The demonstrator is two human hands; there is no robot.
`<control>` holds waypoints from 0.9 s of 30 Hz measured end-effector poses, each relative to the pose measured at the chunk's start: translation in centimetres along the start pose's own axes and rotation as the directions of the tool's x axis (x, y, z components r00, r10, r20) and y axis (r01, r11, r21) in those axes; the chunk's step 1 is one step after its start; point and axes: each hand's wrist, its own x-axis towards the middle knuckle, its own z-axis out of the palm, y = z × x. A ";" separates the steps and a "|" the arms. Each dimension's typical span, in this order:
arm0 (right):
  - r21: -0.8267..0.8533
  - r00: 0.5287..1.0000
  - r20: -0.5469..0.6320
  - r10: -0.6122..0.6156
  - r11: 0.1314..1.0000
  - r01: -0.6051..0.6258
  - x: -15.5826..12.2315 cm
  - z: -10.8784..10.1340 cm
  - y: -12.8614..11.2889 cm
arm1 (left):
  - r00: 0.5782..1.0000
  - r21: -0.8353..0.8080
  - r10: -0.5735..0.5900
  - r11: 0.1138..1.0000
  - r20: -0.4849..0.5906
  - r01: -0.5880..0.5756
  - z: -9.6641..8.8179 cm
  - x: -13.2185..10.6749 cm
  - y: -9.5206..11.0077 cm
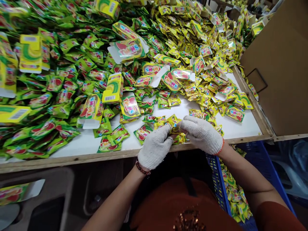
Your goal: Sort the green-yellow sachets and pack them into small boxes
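Note:
My left hand (155, 147), in a white knit glove with a beaded bracelet at the wrist, is closed at the front edge of the table. My right hand (203, 134), gloved the same way with bare fingertips, is closed opposite it. Between the two sets of fingertips is a small yellow candy packet (172, 120), partly covered by the fingers. More yellow packets (180, 138) lie just under the hands. To the left of my left hand rests a green watermelon candy packet (142, 132). A small candy box (130, 107) lies farther left.
Green packets (55, 83) are heaped on the left, yellow packets (183, 32) on the back right, with flat boxes scattered over them. A wooden rim (96, 158) edges the white table. A brown carton (279, 70) stands right. Below, a blue crate (261, 170) holds packets.

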 end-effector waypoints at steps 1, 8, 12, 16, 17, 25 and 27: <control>0.031 1.000 -0.024 -0.003 1.000 0.004 -0.1 0.1 0.1 | 1.000 -0.015 -0.004 1.000 0.005 0.004 0.0 0.0 0.0; 0.037 0.987 0.055 0.151 0.987 -0.154 -1.1 -0.1 1.2 | 0.983 -0.221 -0.158 0.966 -0.090 0.135 -0.2 0.1 0.2; -0.169 0.906 0.366 0.211 0.973 -0.158 -0.4 1.6 1.5 | 0.972 -0.279 -0.190 0.949 -0.138 0.147 -0.3 0.1 0.3; -0.186 0.895 0.400 0.197 0.974 -0.131 -0.3 1.7 1.8 | 0.973 -0.268 -0.187 0.952 -0.136 0.145 -0.3 0.1 0.5; -0.165 0.906 0.366 0.212 0.973 -0.161 -0.4 1.4 2.0 | 0.973 -0.273 -0.186 0.951 -0.138 0.143 -0.3 0.1 0.5; -0.072 0.925 0.092 0.368 0.929 -0.363 -0.7 0.3 3.6 | 0.968 -0.246 -0.205 0.955 -0.143 0.166 -0.1 0.1 0.2; -0.083 0.931 0.142 0.337 0.941 -0.328 0.1 1.0 3.8 | 0.968 -0.251 -0.199 0.955 -0.154 0.157 -0.1 0.0 0.2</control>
